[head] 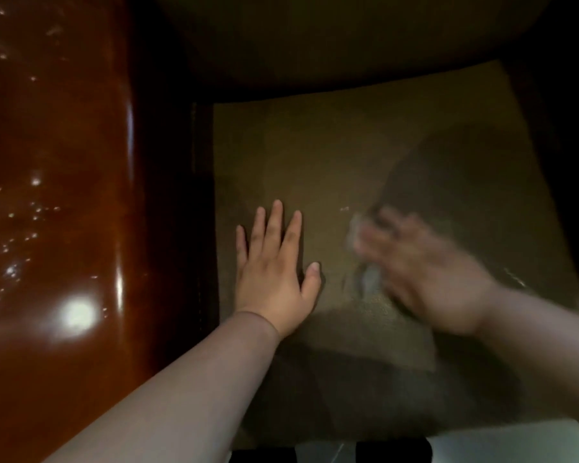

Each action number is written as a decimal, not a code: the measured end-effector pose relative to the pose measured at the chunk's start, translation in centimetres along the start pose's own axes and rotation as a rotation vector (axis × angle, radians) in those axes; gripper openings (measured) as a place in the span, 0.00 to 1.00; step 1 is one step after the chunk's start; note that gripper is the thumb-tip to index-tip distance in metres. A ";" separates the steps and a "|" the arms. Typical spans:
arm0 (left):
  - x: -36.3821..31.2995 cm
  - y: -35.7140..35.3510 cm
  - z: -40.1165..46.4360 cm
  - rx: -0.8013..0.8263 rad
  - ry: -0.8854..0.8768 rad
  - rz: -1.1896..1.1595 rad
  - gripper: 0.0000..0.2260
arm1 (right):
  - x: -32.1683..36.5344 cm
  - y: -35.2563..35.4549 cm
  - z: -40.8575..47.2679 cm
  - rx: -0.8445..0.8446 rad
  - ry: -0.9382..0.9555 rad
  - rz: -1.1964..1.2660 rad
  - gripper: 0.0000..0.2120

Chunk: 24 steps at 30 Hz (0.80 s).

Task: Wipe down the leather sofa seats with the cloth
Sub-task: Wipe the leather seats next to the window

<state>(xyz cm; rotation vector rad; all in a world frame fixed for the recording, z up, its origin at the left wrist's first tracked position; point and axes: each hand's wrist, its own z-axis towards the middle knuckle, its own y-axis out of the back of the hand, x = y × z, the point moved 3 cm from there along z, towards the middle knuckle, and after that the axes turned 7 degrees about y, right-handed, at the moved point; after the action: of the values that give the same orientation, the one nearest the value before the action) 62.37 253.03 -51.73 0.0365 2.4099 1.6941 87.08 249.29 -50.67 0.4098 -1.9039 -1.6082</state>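
An olive-brown leather seat cushion (348, 155) fills the middle of the view. My left hand (274, 272) lies flat on its left part, fingers straight and spread. My right hand (425, 272) is blurred with motion over the right part of the seat. A pale cloth (368, 279) shows as a smear under its fingers and palm; the hand seems to press it onto the leather, but the blur hides the grip.
A glossy reddish-brown wooden armrest (57, 195) runs down the left side, with a dark gap (181, 212) between it and the cushion. The backrest (348, 38) rises at the top. Pale floor (515, 442) shows below the seat's front edge.
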 end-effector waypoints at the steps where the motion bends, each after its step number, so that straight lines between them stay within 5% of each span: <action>1: -1.0 0.1 0.4 -0.011 -0.028 -0.009 0.36 | -3.5 0.6 0.1 -0.085 -0.246 -0.012 0.29; 3: -3.2 0.2 1.6 -0.029 -0.090 -0.043 0.35 | -8.4 1.8 0.6 -0.158 -0.736 0.092 0.28; 4: -4.3 0.3 2.4 -0.031 -0.110 -0.064 0.34 | -8.1 1.8 0.9 -0.180 -0.820 0.123 0.29; 8: -7.0 1.1 5.0 0.005 -0.100 -0.061 0.32 | 1.4 -0.8 -0.8 -0.124 -0.291 0.043 0.29; 11: -7.3 1.3 4.8 0.010 -0.097 -0.015 0.32 | 1.1 -0.5 -3.9 -0.042 -0.092 0.064 0.28; 13: -7.3 1.2 4.7 -0.014 -0.097 0.017 0.33 | -3.5 0.1 -5.0 -0.100 -0.305 0.036 0.29; 16: -7.4 0.7 4.7 -0.030 -0.108 0.063 0.36 | -8.5 1.0 -5.7 -0.244 -0.876 0.147 0.28; 18: -7.7 0.6 4.7 0.008 -0.110 0.092 0.36 | -5.0 0.3 -4.8 -0.264 -0.953 0.128 0.29; 22: -9.0 1.8 4.4 0.100 -0.156 0.100 0.34 | 6.3 -1.5 -7.0 -0.138 -0.441 0.128 0.33; 24: -11.0 2.3 4.2 0.139 -0.252 0.064 0.32 | 5.0 -1.0 -9.4 -0.052 -0.212 0.126 0.30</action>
<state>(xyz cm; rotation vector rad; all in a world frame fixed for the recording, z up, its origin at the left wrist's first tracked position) 73.69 256.27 -49.38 0.3299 2.3522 1.4456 88.93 238.82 -49.69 0.0979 -1.9938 -1.6673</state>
